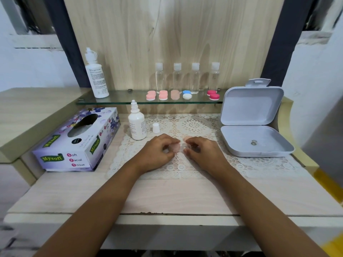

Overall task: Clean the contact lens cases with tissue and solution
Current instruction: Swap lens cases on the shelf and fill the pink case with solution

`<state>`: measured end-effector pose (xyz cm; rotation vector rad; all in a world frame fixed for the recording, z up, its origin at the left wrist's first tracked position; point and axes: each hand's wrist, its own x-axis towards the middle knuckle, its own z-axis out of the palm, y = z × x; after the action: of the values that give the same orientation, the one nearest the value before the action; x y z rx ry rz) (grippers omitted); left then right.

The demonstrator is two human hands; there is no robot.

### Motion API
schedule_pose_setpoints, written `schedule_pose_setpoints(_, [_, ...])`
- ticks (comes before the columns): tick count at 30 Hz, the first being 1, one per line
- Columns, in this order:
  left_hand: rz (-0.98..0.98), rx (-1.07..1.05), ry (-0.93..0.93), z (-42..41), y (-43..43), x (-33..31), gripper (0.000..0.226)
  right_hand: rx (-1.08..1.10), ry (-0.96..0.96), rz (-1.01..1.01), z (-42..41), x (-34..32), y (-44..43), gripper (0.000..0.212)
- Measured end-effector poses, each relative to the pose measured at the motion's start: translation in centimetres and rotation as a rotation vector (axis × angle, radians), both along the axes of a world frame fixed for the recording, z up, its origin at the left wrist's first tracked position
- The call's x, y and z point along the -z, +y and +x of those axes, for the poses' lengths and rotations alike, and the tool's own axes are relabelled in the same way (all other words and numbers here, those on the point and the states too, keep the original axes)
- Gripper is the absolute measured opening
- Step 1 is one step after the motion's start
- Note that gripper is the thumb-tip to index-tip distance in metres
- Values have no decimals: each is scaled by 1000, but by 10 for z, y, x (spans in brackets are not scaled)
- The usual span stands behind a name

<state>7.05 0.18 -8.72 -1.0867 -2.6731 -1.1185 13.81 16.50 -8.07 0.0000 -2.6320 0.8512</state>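
A pale pink contact lens case (177, 147) lies on the lace mat (194, 125) between my hands. My left hand (159, 151) pinches its left part, where a round pink piece shows. My right hand (201, 150) pinches the right part with curled fingers; a pale pink lid (186, 139) peeks out just above it. An uncapped white solution bottle (137, 123) stands left of the hands, its white cap (156, 127) beside it. The purple tissue box (78, 140) sits at the left. Several more lens cases (163, 95) line the glass shelf.
A large white bottle (96, 75) and several clear small bottles (194, 78) stand on the glass shelf (120, 101). An open white plastic box (254, 127) with a small ring inside sits at the right. The table's front edge (167, 214) runs under my forearms.
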Motion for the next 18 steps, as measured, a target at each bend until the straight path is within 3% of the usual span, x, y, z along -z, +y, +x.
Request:
schedule_pose_setpoints(4, [18,-50,-35,3,1,0,48,-9,-1,-4,0,0,0,35])
schedule_pose_setpoints(8, [21,-64,-11,1,1,0,24,-8,4,-7,0,1,0,35])
schedule_pose_setpoints(14, [14,-56,-64,4,0,-2,50,-12,11,-7,1,0,0,35])
schedule_pose_setpoints(18, [37,-86,-37,4,1,-3,27,-18,18,-4,1,-1,0,35])
